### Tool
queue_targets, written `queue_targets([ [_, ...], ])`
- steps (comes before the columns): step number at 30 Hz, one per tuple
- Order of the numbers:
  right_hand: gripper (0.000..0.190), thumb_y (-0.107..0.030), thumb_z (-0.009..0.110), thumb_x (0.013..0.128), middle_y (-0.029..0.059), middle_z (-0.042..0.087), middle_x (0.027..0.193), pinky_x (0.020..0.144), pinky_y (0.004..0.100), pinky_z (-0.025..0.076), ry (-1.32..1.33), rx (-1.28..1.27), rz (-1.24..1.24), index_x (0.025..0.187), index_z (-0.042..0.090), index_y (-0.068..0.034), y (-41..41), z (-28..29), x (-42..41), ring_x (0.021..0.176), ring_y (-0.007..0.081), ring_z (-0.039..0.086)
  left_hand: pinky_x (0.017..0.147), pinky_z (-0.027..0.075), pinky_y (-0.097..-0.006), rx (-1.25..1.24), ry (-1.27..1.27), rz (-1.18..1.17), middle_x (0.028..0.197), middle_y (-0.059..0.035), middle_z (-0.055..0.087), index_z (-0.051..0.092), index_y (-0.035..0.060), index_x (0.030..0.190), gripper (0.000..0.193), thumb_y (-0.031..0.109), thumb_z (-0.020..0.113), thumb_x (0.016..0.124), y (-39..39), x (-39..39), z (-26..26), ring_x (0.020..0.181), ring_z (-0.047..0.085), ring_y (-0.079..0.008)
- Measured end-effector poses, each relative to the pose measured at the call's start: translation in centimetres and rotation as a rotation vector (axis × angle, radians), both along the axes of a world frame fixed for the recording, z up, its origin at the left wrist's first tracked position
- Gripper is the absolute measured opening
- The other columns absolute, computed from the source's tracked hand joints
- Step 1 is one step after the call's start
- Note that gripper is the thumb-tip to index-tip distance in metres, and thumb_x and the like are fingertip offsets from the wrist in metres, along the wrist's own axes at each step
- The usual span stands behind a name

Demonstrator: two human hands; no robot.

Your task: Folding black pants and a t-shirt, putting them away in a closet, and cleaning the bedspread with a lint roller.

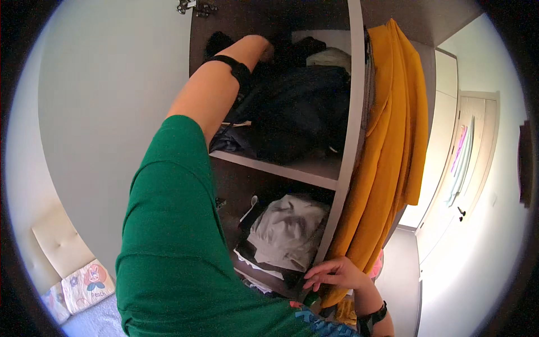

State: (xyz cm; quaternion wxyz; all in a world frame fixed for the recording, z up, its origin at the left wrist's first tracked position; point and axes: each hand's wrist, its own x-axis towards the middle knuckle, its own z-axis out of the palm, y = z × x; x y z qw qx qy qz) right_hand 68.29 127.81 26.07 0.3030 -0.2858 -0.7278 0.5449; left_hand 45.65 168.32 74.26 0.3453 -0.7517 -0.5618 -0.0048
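My left hand (264,49) reaches deep into the upper compartment of a wardrobe, among dark clothes (294,101). Its fingers are lost in shadow, so what it touches or holds does not show. A pale folded cloth (330,58) lies to its right at the back. Lower down, my right hand (337,273) hangs with loosely bent fingers, slightly apart, and nothing visible in them. It is near the bottom of a mustard-yellow coat (391,109) and the wardrobe's upright divider (346,160). Just left of it, a light grey folded garment (290,227) rests on a pile in the lower compartment.
The shelf edge (273,169) separates the two compartments. A large grey wardrobe door (113,105) stands at left, with a metal hinge (196,7) above. A cushion (88,286) lies on a bed at lower left. A room door (476,143) with hanging cloths is at far right.
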Motion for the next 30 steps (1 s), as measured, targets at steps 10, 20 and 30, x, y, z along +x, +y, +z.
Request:
queue_targets([
  [10, 0.023, -0.003, 0.052, 0.093, 0.0171, 0.068, 0.098, 0.074, 0.0291, 0.054, 0.089, -0.106, -0.086, 0.113, 0.061, 0.004, -0.1, -0.3, 1.1, 0.082, 0.0209, 0.067, 0.096, 0.043, -0.0489, 0.105, -0.153, -0.495, 0.128, -0.0171, 0.054, 0.042, 0.0189, 0.138, 0.059, 0.053, 0.047, 0.091, -6.1, 0.6, -7.0, 0.113, 0.054, -0.0352],
  [20, 0.026, -0.005, 0.055, 0.092, 0.0197, 0.067, 0.101, 0.073, 0.0287, 0.054, 0.175, -0.088, -0.077, 0.116, 0.059, 0.003, -0.3, -0.6, -0.2, 0.082, 0.0212, 0.068, 0.099, 0.04, -0.043, 0.528, -0.502, -0.49, 0.126, -0.0131, 0.055, 0.057, 0.0151, 0.124, 0.045, 0.031, 0.063, 0.083, -23.4, -10.3, -16.9, 0.117, 0.05, -0.0324],
  [30, 0.049, -0.009, 0.059, 0.09, 0.0134, 0.06, 0.12, 0.081, 0.0276, 0.049, 0.176, 0.026, -0.008, 0.135, 0.041, -0.006, -1.9, -4.3, 0.2, 0.093, 0.0143, 0.061, 0.092, 0.044, -0.0402, 1.576, -0.465, -0.284, 0.115, -0.0152, 0.05, 0.046, -0.0022, 0.121, 0.043, 0.006, 0.062, 0.082, -45.8, -21.4, -36.3, 0.106, 0.051, -0.0276],
])
